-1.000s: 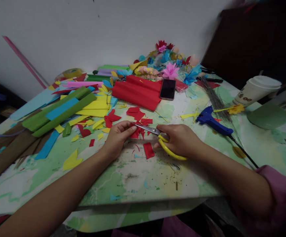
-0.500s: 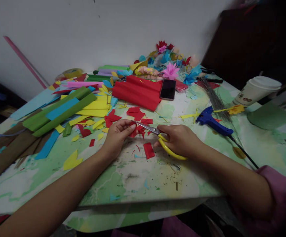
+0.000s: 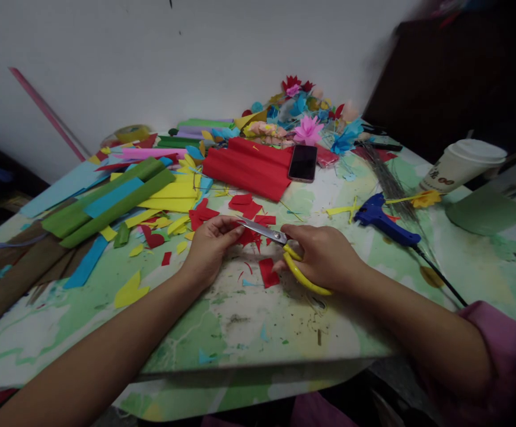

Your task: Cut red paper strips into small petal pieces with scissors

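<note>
My left hand (image 3: 210, 247) pinches a small piece of red paper (image 3: 247, 238) just above the table. My right hand (image 3: 322, 256) grips yellow-handled scissors (image 3: 280, 248), whose metal blades reach left across the red piece toward my left fingertips. A loose red rectangle (image 3: 268, 272) and tiny red snippets lie on the table under the scissors. More red cut shapes (image 3: 202, 213) lie just beyond my left hand.
Folded red crepe paper (image 3: 249, 167) and a phone (image 3: 303, 162) lie further back. Green, blue and yellow paper strips (image 3: 111, 198) pile at left. Paper flowers (image 3: 308, 127) sit at the back. A blue glue gun (image 3: 385, 220), thin wires (image 3: 389, 181) and a lidded cup (image 3: 460, 163) are at right.
The scissors and both hands have shifted only slightly; the blades sit a little further over the red piece. Nothing else on the table moved.
</note>
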`<action>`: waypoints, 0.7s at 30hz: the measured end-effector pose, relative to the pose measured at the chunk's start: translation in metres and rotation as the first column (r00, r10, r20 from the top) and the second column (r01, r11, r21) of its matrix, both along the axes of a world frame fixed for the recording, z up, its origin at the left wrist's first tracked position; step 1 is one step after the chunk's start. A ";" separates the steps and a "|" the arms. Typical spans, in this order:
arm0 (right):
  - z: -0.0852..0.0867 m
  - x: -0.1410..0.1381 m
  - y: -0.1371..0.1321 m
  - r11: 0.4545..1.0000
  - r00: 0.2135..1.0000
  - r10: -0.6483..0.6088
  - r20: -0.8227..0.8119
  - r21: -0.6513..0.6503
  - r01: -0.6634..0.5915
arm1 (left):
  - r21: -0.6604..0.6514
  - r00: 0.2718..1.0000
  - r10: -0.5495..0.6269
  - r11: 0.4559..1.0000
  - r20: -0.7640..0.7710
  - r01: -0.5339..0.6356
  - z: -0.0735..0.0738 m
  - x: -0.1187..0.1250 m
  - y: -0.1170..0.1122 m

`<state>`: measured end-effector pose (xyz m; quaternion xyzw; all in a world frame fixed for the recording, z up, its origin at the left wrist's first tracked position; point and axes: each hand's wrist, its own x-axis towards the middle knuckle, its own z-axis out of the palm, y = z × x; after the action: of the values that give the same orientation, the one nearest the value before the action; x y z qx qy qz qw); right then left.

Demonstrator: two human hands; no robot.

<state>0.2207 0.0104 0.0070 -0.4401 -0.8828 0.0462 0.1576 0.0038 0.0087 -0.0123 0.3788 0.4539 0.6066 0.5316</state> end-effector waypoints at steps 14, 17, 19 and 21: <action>-0.007 -0.005 0.005 0.962 0.860 -0.082 -0.504 -0.265 -0.063 | -0.062 0.919 -0.312 0.950 -0.240 0.307 0.003 0.006 -0.012; -0.009 -0.012 0.002 0.892 0.726 -0.092 -0.682 -0.381 -0.244 | -0.067 0.836 -0.410 0.907 -0.366 0.415 0.001 0.014 -0.018; -0.010 -0.016 -0.002 0.863 0.703 -0.055 -0.709 -0.387 -0.323 | -0.036 0.776 -0.433 0.882 -0.460 0.470 -0.001 0.018 -0.021; -0.011 -0.019 -0.005 0.879 0.740 0.008 -0.673 -0.348 -0.327 | -0.012 0.725 -0.435 0.861 -0.535 0.508 -0.003 0.021 -0.022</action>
<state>0.2014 0.0052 -0.0040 -0.3360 -0.7736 0.4113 0.3457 0.0244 -0.0131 -0.0148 0.6660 0.4266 0.3548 0.4985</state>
